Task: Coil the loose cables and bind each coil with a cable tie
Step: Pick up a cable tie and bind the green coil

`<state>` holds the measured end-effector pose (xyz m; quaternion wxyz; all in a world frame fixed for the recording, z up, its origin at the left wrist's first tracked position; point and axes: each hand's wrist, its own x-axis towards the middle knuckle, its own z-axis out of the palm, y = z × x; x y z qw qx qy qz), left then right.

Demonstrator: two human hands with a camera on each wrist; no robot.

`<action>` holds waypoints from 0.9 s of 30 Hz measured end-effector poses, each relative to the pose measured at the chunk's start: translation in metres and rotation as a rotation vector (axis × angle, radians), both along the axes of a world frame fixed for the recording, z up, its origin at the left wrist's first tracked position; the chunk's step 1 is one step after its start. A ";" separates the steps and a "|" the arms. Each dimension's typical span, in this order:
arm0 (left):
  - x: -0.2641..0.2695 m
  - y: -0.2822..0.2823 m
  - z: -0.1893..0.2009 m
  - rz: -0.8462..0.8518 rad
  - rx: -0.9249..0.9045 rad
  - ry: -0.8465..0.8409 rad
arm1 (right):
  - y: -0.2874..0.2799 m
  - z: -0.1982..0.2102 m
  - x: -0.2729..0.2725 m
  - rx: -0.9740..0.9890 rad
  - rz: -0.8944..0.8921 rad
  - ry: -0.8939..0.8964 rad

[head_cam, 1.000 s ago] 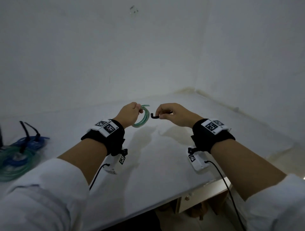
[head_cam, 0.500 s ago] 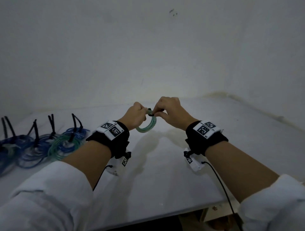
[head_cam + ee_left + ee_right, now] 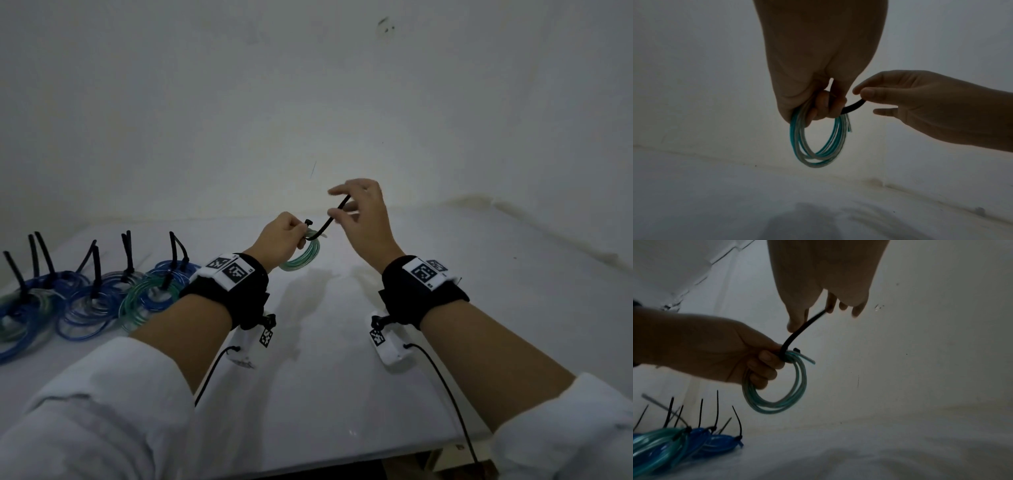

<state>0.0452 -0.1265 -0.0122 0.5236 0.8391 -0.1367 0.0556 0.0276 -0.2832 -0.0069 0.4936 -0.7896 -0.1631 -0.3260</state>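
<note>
A small coil of green and clear cable [image 3: 303, 257] [image 3: 818, 142] [image 3: 777, 395] hangs above the white table [image 3: 342, 377], gripped at its top by my left hand [image 3: 286, 236] [image 3: 764, 363]. A black cable tie [image 3: 330, 219] [image 3: 854, 106] [image 3: 797, 332] is looped round the coil's top, its head showing beside my left thumb. My right hand [image 3: 342, 212] [image 3: 864, 95] [image 3: 809, 316] pinches the tie's tail between thumb and forefinger, up and to the right of the coil, with the other fingers spread.
Several blue and green coils [image 3: 92, 301] [image 3: 680, 444] bound with black ties lie in a row at the table's left, tie tails sticking up. White walls meet behind the table. The table's front edge [image 3: 376, 459] runs below my forearms.
My right hand has pulled away from the left, up and right, drawing the tie's tail out from the coil. The head view has swung left, showing more bound coils.
</note>
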 end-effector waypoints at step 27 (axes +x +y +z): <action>0.040 -0.001 0.004 0.144 -0.171 -0.262 | 0.018 0.012 0.031 0.483 0.363 0.280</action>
